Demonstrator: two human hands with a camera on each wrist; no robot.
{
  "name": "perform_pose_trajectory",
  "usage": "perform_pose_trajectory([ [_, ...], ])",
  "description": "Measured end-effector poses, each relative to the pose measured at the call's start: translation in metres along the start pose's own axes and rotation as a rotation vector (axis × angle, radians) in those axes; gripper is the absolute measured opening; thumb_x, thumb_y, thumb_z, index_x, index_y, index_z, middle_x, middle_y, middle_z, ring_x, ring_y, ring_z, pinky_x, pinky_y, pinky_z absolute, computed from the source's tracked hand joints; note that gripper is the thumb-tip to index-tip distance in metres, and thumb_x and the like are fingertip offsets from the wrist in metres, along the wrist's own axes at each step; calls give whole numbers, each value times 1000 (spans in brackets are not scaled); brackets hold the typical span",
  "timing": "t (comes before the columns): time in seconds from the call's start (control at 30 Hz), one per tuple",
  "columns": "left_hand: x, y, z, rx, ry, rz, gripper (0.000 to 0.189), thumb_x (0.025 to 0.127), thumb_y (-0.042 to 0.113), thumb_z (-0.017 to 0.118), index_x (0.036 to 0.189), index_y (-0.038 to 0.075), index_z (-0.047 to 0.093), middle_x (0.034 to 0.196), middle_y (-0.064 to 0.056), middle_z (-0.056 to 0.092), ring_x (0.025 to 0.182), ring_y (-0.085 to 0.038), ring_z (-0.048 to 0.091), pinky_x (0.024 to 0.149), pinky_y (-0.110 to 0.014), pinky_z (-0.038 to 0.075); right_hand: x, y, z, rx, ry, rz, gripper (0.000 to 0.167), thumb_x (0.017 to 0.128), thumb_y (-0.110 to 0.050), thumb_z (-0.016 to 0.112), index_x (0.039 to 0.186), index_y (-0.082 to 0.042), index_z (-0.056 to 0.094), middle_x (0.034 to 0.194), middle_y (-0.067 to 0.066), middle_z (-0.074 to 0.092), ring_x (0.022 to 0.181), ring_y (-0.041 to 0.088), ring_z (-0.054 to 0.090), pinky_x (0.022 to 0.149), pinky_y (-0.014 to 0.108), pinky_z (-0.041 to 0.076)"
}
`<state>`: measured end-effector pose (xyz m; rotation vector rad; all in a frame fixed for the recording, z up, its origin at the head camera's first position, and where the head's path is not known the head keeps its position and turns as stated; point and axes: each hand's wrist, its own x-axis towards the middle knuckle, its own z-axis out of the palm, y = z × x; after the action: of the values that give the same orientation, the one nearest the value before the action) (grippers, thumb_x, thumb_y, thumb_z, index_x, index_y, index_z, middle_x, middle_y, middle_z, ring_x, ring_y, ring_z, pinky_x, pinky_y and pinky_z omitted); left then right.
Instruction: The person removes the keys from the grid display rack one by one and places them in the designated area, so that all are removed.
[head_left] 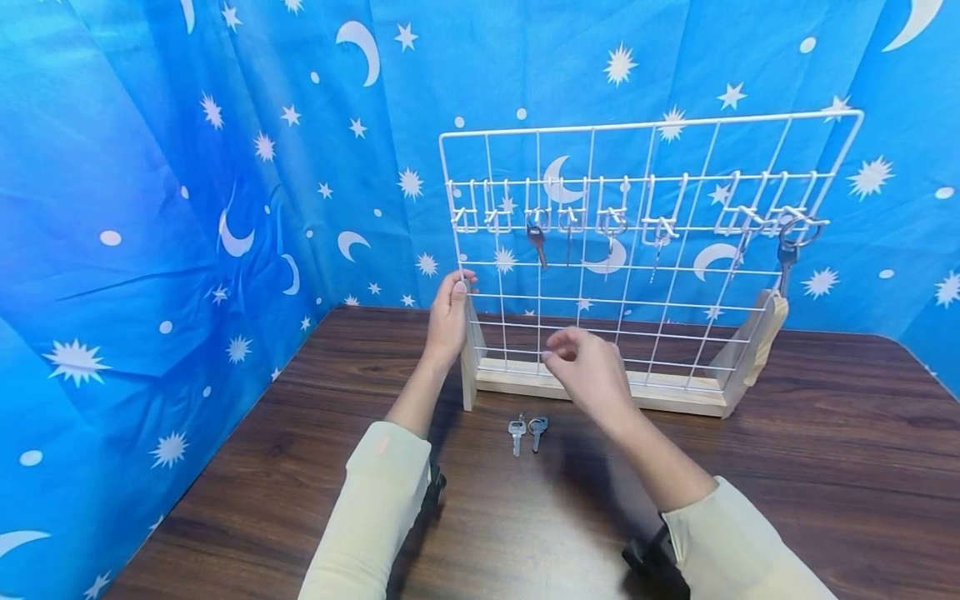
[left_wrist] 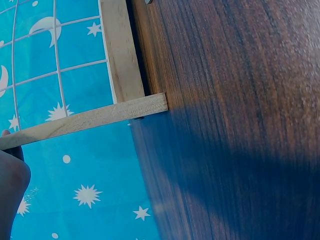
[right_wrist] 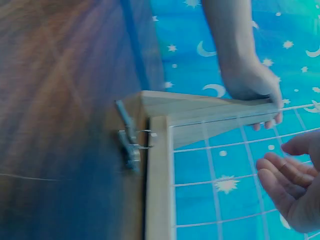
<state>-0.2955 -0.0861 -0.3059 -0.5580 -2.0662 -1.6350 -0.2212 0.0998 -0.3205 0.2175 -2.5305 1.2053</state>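
A white wire grid rack [head_left: 652, 125] stands upright on a pale wooden base [head_left: 675, 400]. My left hand [head_left: 447, 317] grips its left edge by the wooden side piece [left_wrist: 90, 118], thumb in front and fingers behind. My right hand [head_left: 592, 367] hovers before the lower grid, fingers loosely bent, thumb apart from them and nothing held, as the right wrist view shows. On the table below lie two keys on rings, a silver key [head_left: 517, 432] and a darker key [head_left: 537, 428]. Several keys hang from the rack's hooks, among them a brownish key [head_left: 537, 243].
At the rack's far right end a large key [head_left: 787, 258] hangs from a ring, beside the right wooden support [head_left: 757, 342]. Brown wood-grain table [head_left: 262, 467] lies underneath. A blue cloth [head_left: 300, 167] with moons and stars hangs behind and to the left.
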Motion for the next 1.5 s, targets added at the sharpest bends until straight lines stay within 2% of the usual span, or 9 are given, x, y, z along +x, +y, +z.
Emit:
perform_pose_trajectory([
  [0.2, 0, -1, 0, 5, -2, -5, 32, 102, 13, 29, 117, -8, 48, 117, -22, 53, 109, -33, 51, 96, -40, 38, 7, -20, -7, 99, 158, -165, 28, 84, -12, 66, 111, -5, 60, 106, 8, 65, 96, 23, 61, 83, 38, 48],
  [0.47, 11, -37, 3, -1, 6, 0, 37, 102, 24, 30, 119, -3, 49, 118, -16, 54, 108, -26, 52, 95, -39, 38, 19, -42, -12, 144, 349, -323, 37, 83, -4, 66, 119, -1, 56, 114, 11, 61, 101, 23, 60, 85, 34, 48],
  [0.57, 8, -29, 1, -12, -4, -5, 35, 102, 19, 29, 119, -6, 48, 118, -22, 53, 110, -32, 51, 96, -42, 37, 26, -50, -13, 139, 378, -338, 36, 84, -4, 65, 119, 0, 56, 113, 12, 61, 102, 23, 60, 86, 34, 48],
  [0.77, -1, 0, -1, 4, -1, -3, 30, 102, 12, 29, 116, -7, 48, 116, -24, 52, 110, -39, 49, 96, -42, 38, 38, -58, -14, 124, 428, -320, 32, 86, -7, 64, 116, 1, 58, 110, 13, 63, 98, 23, 62, 83, 32, 50],
  [0.93, -2, 3, -1, 9, -4, -5, 31, 102, 11, 29, 117, -9, 47, 117, -23, 52, 110, -36, 50, 97, -42, 37, 48, -61, -16, 106, 457, -259, 25, 86, -7, 63, 110, 2, 62, 104, 13, 66, 90, 24, 65, 78, 35, 52],
  [1.1, -2, 3, -1, -1, -9, 0, 32, 102, 12, 29, 118, -10, 47, 118, -25, 52, 109, -33, 51, 97, -43, 37, 56, -64, -18, 81, 407, -166, 25, 87, -12, 64, 109, 0, 64, 100, 12, 68, 85, 21, 66, 73, 32, 52],
  [1.2, -3, 3, -1, 6, -9, -3, 32, 102, 12, 29, 118, -9, 47, 118, -25, 52, 110, -34, 51, 97, -43, 37, 60, -65, -18, 62, 387, -143, 26, 87, -15, 65, 108, 0, 65, 97, 11, 69, 80, 20, 66, 63, 30, 52],
  [1.33, -2, 3, -1, 16, -5, -3, 31, 102, 11, 30, 117, -8, 48, 117, -25, 53, 110, -34, 50, 97, -42, 37, 64, -67, -18, 30, 387, -132, 26, 87, -19, 65, 105, 0, 67, 93, 10, 70, 72, 21, 64, 50, 29, 42],
  [1.5, 1, -3, 0, 19, 6, 4, 30, 102, 11, 30, 116, -9, 49, 115, -23, 54, 109, -33, 51, 96, -41, 37, 66, -71, -19, 21, 383, -122, 20, 87, -16, 64, 99, -1, 68, 89, 11, 70, 76, 22, 64, 53, 27, 41],
])
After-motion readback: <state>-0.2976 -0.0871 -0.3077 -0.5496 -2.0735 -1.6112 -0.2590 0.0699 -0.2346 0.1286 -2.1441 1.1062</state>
